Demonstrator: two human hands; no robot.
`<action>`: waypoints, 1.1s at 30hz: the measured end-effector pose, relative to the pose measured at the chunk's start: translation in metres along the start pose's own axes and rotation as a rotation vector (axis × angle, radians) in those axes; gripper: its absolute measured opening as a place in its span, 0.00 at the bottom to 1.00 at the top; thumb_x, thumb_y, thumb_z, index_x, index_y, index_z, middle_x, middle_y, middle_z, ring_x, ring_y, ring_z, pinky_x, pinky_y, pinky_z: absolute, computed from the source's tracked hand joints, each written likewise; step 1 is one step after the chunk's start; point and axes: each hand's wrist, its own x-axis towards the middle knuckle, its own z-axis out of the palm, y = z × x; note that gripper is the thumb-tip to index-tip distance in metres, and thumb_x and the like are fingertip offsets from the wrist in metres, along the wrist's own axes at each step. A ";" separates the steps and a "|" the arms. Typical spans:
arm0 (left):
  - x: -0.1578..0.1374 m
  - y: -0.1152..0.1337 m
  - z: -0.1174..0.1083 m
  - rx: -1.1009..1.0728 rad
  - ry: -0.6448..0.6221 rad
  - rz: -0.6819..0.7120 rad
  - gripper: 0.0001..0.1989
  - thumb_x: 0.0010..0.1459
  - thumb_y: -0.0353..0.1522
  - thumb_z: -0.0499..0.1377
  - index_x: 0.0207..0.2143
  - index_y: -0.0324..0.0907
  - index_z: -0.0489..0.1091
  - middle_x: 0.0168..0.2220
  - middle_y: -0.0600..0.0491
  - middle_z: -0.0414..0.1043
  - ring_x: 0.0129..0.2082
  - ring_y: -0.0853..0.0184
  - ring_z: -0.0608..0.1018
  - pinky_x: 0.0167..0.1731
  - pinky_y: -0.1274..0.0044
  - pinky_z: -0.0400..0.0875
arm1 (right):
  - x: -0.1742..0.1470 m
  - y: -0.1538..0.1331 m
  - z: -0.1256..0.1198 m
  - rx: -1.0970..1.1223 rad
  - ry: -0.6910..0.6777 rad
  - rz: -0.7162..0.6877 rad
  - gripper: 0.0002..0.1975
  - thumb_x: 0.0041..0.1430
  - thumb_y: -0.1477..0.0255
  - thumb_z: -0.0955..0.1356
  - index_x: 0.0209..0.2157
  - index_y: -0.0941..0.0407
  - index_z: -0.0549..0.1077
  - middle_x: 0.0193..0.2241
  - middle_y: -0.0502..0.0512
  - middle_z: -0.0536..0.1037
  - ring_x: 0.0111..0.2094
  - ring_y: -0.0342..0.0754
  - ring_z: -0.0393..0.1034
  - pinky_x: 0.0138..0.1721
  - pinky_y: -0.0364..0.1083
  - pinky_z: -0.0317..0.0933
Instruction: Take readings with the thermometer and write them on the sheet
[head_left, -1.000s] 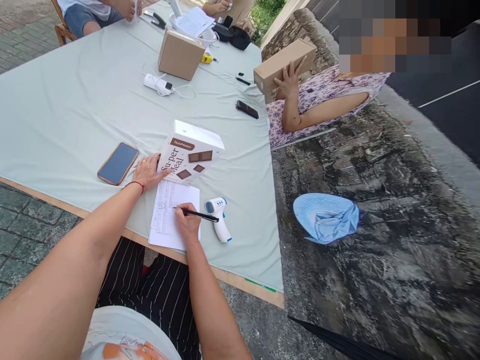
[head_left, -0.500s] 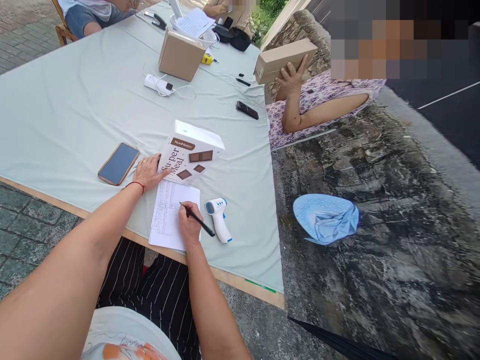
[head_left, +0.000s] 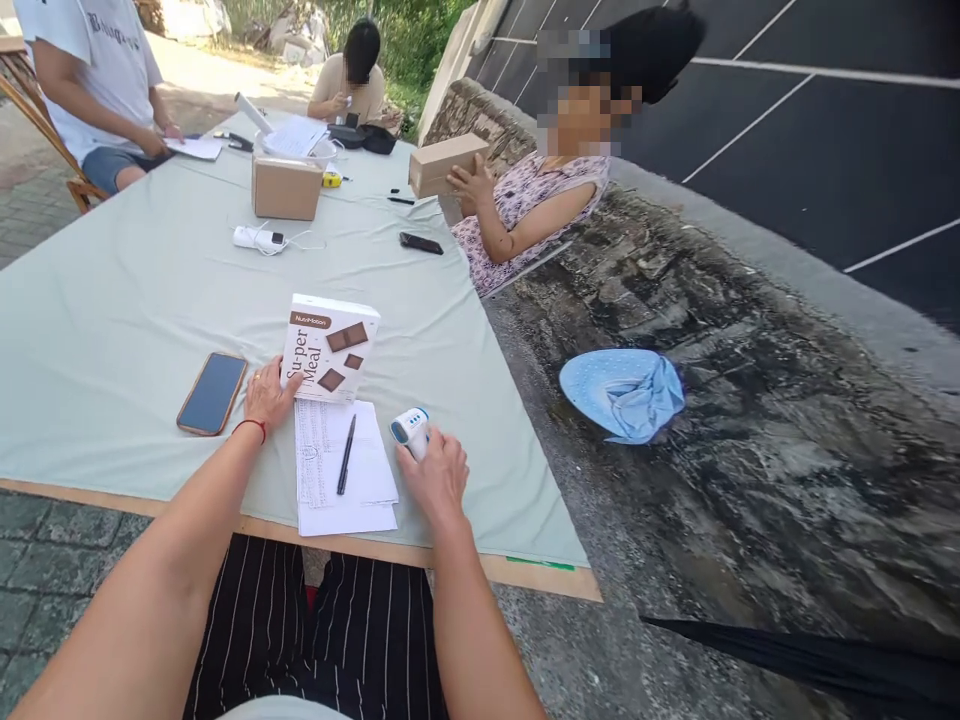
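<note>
My left hand (head_left: 268, 396) grips the lower left edge of a white snack box (head_left: 324, 350), with the thumb on its printed front. The box stands upright at the top of some printed papers (head_left: 315, 515). A black pen (head_left: 346, 455) lies loose on the sheets. Right of the papers, my right hand (head_left: 439, 475) is closed around the handle of a white and blue infrared thermometer (head_left: 411, 430). Its handle is mostly hidden by my fingers. A smartphone (head_left: 212, 393) in a brown case lies left of my left hand.
Farther up the cloth-covered table (head_left: 150, 330) are a cardboard box (head_left: 285, 190), a white device with a cable (head_left: 259, 239) and a black phone (head_left: 421, 243). At right a person holds another carton (head_left: 448, 165). A blue hat (head_left: 622, 395) lies on the stone ledge.
My right hand has let go of the pen, leaving it on the papers, and has moved right to take hold of the thermometer. My left hand stays on the box. The view has tilted up.
</note>
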 end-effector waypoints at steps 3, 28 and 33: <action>0.002 -0.001 -0.002 0.010 -0.005 -0.005 0.27 0.66 0.47 0.45 0.60 0.42 0.61 0.59 0.43 0.67 0.59 0.51 0.67 0.60 0.60 0.58 | 0.006 0.008 -0.006 0.084 -0.113 0.160 0.21 0.48 0.61 0.71 0.44 0.57 0.75 0.38 0.64 0.74 0.42 0.60 0.68 0.41 0.55 0.60; 0.012 -0.004 -0.001 0.101 0.015 0.025 0.26 0.68 0.42 0.44 0.60 0.37 0.62 0.51 0.41 0.72 0.55 0.50 0.70 0.55 0.60 0.62 | 0.042 -0.158 0.009 1.096 -0.197 0.009 0.20 0.51 0.52 0.68 0.30 0.55 0.71 0.25 0.48 0.72 0.31 0.46 0.65 0.34 0.44 0.59; 0.012 -0.007 0.001 0.103 0.016 0.030 0.26 0.68 0.43 0.44 0.60 0.37 0.62 0.54 0.40 0.70 0.57 0.50 0.69 0.56 0.61 0.61 | 0.042 -0.157 0.006 1.102 -0.220 0.048 0.22 0.48 0.51 0.69 0.32 0.56 0.72 0.28 0.50 0.75 0.32 0.47 0.67 0.36 0.45 0.61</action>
